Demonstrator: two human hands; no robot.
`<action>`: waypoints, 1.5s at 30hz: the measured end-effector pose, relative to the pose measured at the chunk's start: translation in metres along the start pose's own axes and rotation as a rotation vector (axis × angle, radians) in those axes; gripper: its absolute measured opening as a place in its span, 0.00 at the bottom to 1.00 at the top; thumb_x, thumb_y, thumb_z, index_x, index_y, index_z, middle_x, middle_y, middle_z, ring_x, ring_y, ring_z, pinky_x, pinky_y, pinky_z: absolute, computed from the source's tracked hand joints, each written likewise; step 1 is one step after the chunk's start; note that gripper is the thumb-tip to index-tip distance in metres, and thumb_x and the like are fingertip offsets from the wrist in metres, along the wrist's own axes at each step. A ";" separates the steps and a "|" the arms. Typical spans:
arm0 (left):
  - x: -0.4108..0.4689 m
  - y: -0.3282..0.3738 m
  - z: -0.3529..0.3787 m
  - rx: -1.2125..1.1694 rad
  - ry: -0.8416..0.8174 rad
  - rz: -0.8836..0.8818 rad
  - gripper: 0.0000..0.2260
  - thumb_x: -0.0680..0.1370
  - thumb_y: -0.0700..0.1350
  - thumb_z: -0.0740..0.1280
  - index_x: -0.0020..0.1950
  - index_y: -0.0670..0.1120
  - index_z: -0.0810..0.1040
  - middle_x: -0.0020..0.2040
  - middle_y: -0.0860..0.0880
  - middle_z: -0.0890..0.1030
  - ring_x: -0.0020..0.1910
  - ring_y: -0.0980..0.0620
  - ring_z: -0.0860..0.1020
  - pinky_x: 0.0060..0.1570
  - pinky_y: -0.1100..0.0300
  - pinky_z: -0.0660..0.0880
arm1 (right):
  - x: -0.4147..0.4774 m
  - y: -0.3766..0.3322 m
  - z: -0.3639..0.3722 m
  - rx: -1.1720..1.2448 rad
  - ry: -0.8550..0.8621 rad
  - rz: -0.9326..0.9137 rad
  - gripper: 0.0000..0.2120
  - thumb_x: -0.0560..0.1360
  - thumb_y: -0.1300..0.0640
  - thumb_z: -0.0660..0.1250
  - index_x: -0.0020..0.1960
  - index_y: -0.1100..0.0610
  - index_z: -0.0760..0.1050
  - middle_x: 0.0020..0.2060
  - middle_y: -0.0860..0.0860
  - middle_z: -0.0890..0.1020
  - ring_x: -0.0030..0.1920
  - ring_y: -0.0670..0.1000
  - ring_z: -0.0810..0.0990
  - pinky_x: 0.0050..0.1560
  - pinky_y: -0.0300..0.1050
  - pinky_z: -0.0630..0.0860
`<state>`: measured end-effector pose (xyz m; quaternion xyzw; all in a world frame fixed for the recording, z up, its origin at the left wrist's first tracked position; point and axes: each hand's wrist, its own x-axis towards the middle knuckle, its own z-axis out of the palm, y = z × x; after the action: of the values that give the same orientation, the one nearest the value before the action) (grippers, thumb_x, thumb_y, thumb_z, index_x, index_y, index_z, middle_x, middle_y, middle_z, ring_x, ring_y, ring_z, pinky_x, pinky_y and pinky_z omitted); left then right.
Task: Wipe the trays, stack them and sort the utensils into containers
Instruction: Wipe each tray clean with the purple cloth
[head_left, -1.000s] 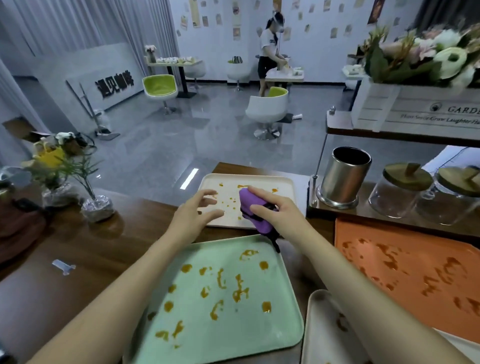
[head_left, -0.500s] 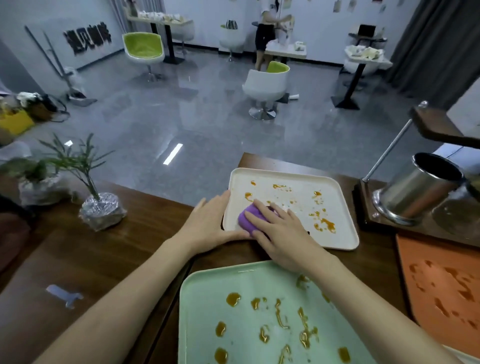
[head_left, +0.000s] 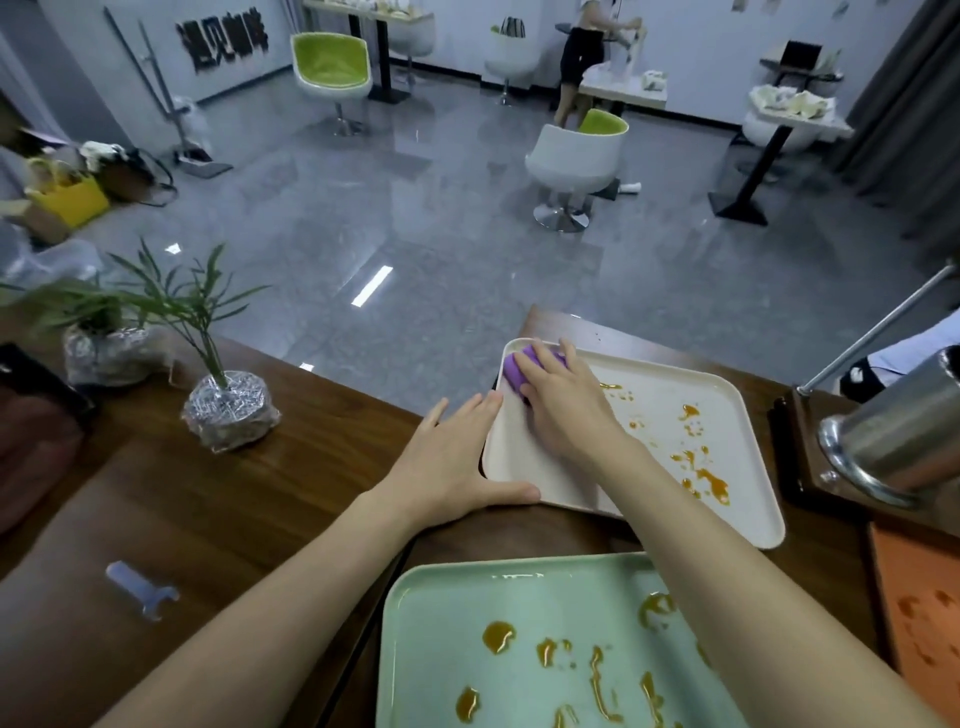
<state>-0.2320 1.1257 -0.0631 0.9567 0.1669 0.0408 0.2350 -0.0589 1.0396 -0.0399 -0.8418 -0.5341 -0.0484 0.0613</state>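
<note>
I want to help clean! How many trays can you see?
3: a cream tray farthest away, a green tray nearest, an orange tray at the right edge. Others may be hidden off-frame.

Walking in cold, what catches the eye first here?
A right hand holds a purple sponge down in the far left corner of a cream tray, while the left hand lies flat against that tray's left edge. Both it and the mint green tray nearer the camera are spotted with orange stains.
</note>
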 end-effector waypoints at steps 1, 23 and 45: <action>0.000 0.000 0.000 0.000 0.001 0.000 0.56 0.67 0.79 0.63 0.84 0.48 0.49 0.84 0.54 0.53 0.82 0.59 0.48 0.81 0.49 0.44 | 0.007 0.002 0.002 0.001 -0.054 0.056 0.20 0.83 0.54 0.58 0.75 0.55 0.65 0.77 0.55 0.65 0.77 0.63 0.55 0.74 0.56 0.60; -0.002 0.001 -0.002 0.061 -0.038 0.034 0.59 0.63 0.86 0.47 0.84 0.50 0.45 0.84 0.53 0.49 0.82 0.58 0.49 0.81 0.49 0.44 | -0.095 -0.014 -0.016 0.073 -0.145 -0.120 0.23 0.83 0.55 0.51 0.76 0.59 0.67 0.76 0.58 0.66 0.76 0.58 0.65 0.77 0.45 0.53; -0.004 0.000 0.001 0.092 -0.023 0.025 0.52 0.69 0.81 0.57 0.84 0.54 0.48 0.84 0.55 0.46 0.81 0.62 0.45 0.81 0.51 0.41 | 0.013 0.005 0.034 0.005 -0.016 0.387 0.24 0.84 0.56 0.55 0.78 0.60 0.58 0.78 0.59 0.61 0.78 0.62 0.58 0.76 0.55 0.58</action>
<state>-0.2354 1.1245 -0.0639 0.9689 0.1538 0.0253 0.1922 -0.0485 1.0540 -0.0716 -0.9289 -0.3630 -0.0275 0.0675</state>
